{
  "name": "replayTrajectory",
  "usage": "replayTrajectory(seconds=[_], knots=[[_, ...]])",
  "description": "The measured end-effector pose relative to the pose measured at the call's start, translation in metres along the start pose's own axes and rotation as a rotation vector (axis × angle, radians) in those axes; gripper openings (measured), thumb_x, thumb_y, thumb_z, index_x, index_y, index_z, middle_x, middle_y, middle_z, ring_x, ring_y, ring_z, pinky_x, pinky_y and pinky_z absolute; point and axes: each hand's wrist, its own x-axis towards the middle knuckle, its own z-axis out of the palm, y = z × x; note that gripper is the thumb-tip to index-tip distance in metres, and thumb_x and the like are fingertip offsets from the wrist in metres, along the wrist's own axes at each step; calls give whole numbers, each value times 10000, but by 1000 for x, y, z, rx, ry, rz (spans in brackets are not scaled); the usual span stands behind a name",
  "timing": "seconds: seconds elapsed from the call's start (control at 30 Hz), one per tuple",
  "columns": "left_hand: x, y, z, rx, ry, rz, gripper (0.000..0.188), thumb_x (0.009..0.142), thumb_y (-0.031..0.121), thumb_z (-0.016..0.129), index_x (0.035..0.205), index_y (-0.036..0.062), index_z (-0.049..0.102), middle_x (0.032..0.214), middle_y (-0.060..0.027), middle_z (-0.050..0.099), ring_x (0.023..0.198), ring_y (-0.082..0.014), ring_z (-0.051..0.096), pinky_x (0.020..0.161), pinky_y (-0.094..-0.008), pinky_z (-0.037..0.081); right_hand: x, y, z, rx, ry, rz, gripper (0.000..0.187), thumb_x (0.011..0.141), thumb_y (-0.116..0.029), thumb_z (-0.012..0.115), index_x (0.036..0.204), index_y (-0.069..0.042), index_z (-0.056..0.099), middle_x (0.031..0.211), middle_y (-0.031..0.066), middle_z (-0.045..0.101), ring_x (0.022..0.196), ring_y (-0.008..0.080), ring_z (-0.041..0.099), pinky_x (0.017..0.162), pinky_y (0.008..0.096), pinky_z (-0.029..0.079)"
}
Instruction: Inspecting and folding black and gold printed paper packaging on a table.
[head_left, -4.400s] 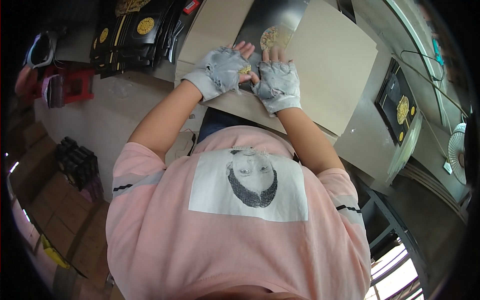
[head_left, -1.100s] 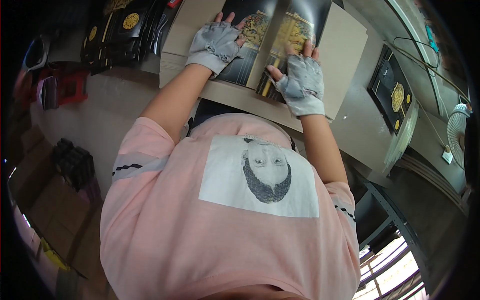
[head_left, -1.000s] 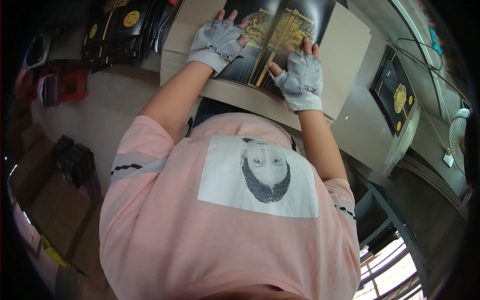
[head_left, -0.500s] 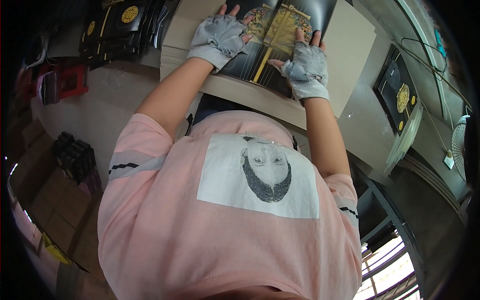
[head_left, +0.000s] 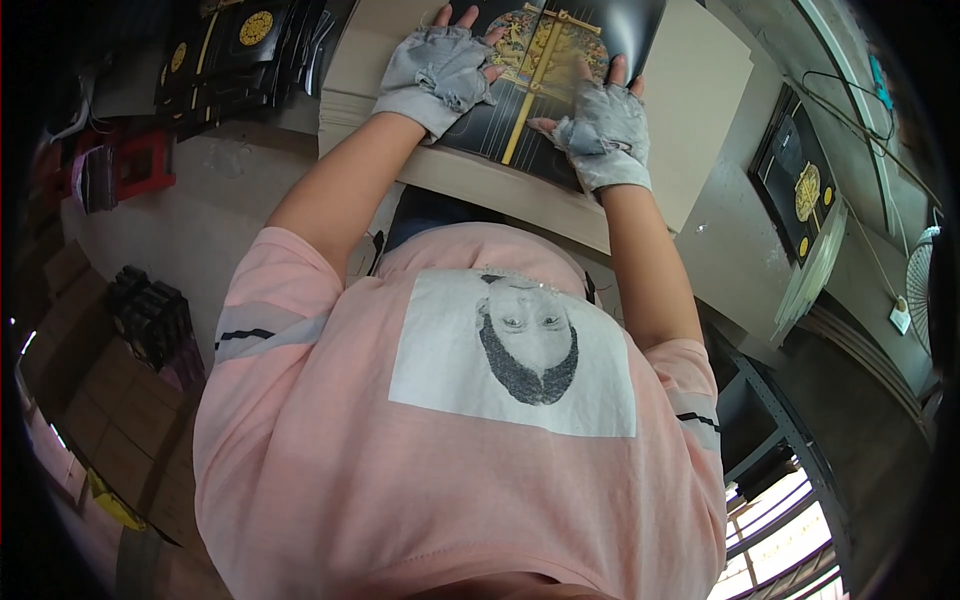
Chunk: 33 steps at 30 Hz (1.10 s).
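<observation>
While I look down through the head view, the black-and-gold printed sheet (head_left: 500,112) lies flat between my two hands, straight ahead of the body, on a stack of pale boards (head_left: 695,85) that the desk (head_left: 725,190) carries. Its side edges and the gold band (head_left: 520,124) printed down it run away from me, leaning a little to the right at the far end; I take that as the long axis, though the far end is cut off above.

My left hand (head_left: 437,72) sits over the left margin, palm down, fingers spread wide and gripping nothing. My right hand (head_left: 604,130) lies palm down over the near right part, equally spread, thumb reaching in toward the band. Of the two, I judge the right nearer that band, its thumb tip just beside it, and nearer the sheet's near right corner. Both seem to touch the surface, but I cannot tell how hard either presses.
</observation>
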Motion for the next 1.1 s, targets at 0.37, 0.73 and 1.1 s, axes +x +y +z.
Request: replayTrajectory(seconds=[0.37, 0.73, 1.1], knots=[[6, -3, 11, 36, 25, 30, 540, 968, 489, 548, 1414, 202, 647, 1565, -225, 476, 1450, -430, 431, 1223, -479, 335, 6, 2, 11, 0, -69, 63, 1134, 652, -745, 814, 1601, -276, 409, 1693, 259, 204, 1519, 577, 186, 1241, 513, 277], [18, -24, 97, 33, 303, 36, 573, 985, 528, 572, 1514, 310, 544, 1645, -99, 398, 1541, -359, 295, 1236, -473, 293, 9, 3, 10, -42, -107, 37, 1117, 665, -752, 799, 1597, -274, 415, 1687, 272, 210, 1517, 569, 206, 1245, 515, 264], [14, -14, 80, 116, 204, 44, 646, 984, 528, 567, 1561, 251, 474, 1654, -99, 382, 1547, -348, 288, 1241, -479, 284, 7, -1, 2, 18, -112, 62, 1118, 665, -769, 785, 1596, -272, 416, 1682, 273, 227, 1509, 574, 222, 1242, 534, 263]])
